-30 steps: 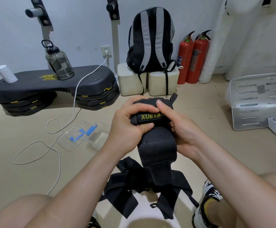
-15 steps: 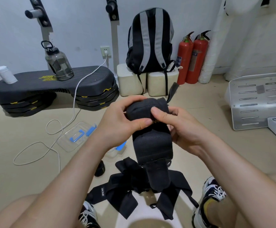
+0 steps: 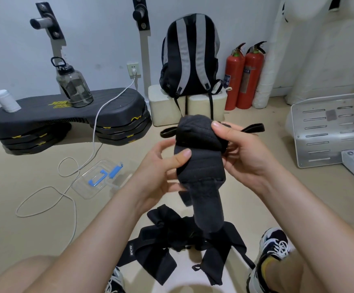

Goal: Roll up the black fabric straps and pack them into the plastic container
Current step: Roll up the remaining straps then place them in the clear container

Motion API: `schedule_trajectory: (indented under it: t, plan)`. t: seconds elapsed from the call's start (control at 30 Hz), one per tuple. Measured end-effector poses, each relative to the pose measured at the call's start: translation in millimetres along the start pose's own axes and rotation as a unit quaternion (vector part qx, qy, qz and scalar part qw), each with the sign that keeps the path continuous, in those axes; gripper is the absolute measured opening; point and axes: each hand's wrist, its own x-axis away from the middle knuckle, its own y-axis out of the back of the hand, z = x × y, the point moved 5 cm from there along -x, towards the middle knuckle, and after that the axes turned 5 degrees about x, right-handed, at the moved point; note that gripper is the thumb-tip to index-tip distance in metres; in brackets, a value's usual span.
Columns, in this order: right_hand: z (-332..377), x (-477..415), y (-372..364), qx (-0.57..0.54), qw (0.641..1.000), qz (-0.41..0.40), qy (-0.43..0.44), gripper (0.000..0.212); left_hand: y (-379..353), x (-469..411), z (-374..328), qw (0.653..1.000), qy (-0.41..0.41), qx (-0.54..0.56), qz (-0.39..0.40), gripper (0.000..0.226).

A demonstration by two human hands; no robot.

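- The left grip (image 3: pixel 157 168) pinches the black fabric strap (image 3: pixel 201 166) at its left edge, with the thumb on the front.
- The right grip (image 3: pixel 248 153) grasps the strap's folded top from the right, thumb laid across it.
- The strap is held above the floor (image 3: pixel 13 166), its tail hanging over a heap of other black straps (image 3: pixel 167 242).
- The clear plastic container (image 3: pixel 83 187) lies on the floor to the left, apart from the heap.

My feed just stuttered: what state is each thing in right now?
held strap: partly rolled, tail hanging down.
left hand: pinching held strap.
right hand: gripping its rolled top.
floor straps: loose, unrolled.
plastic container: on floor, no straps inside.
charger plug: in wall socket.
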Motion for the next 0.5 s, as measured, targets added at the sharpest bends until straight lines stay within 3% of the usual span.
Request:
schedule_trajectory:
  t: [0.07, 0.2, 0.27, 0.4, 0.43, 0.5]
  plan:
    - [5, -2, 5, -0.011, 1.000, -0.020, 0.013, 0.032, -6, 4, 5, 0.999, 0.021, -0.012, 0.030, 0.071]
    - [9, -5, 15, -0.014, 0.998, -0.050, 0.028, 0.032, -6, 10, -2, 0.997, -0.044, -0.057, 0.027, 0.069]
    - [9, -5, 18, -0.016, 0.998, -0.056, 0.027, 0.032, -7, 14, -12, 0.993, -0.072, -0.062, 0.068, 0.066]
    - [11, -5, 22, -0.019, 0.998, -0.060, 0.023, 0.043, 1, 17, -27, 0.978, -0.140, -0.104, 0.118, 0.085]
    - [11, -5, 22, -0.017, 0.998, -0.056, 0.022, 0.044, 6, 17, -31, 0.956, -0.202, -0.191, 0.091, 0.080]
    - [10, -5, 20, -0.008, 0.999, -0.041, 0.024, 0.049, 7, 20, -37, 0.858, -0.335, -0.389, 0.012, 0.065]
